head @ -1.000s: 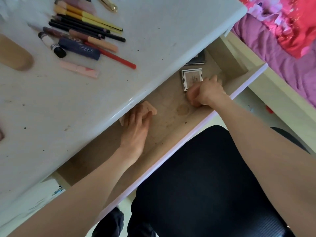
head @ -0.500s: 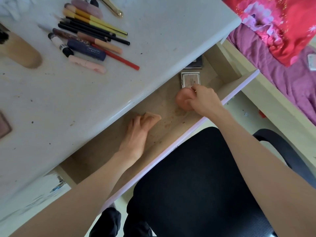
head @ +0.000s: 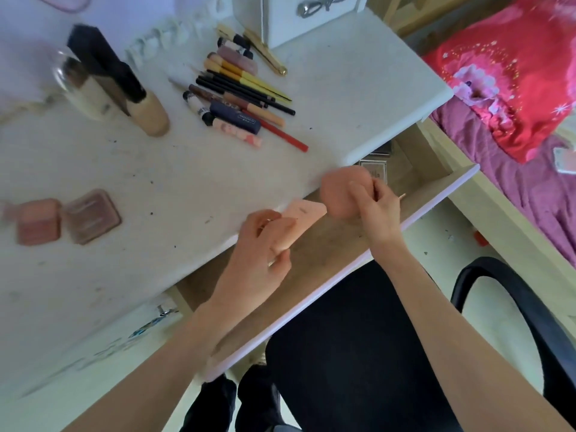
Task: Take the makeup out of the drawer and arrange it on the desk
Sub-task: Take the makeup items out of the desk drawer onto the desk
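Note:
My left hand (head: 265, 244) grips a flat peach wedge sponge (head: 304, 213) just above the desk's front edge. My right hand (head: 377, 210) holds a round pink makeup sponge (head: 341, 190) over the open drawer (head: 330, 254). A pale compact (head: 378, 171) still lies at the drawer's far end, partly hidden by the round sponge. On the white desk (head: 156, 182) lie a row of pencils and tubes (head: 240, 101) and two pink compacts (head: 67, 219).
A brush (head: 124, 88) stands in a beige holder beside a glass jar at the desk's back left. A white box (head: 296, 17) sits at the back. A black chair (head: 374, 353) is below the drawer; a bed with a red cover (head: 514, 73) lies to the right.
Both hands have lifted out of the drawer, each holding its sponge, and risen toward the desk edge. The camera has tilted up, showing more of the desk.

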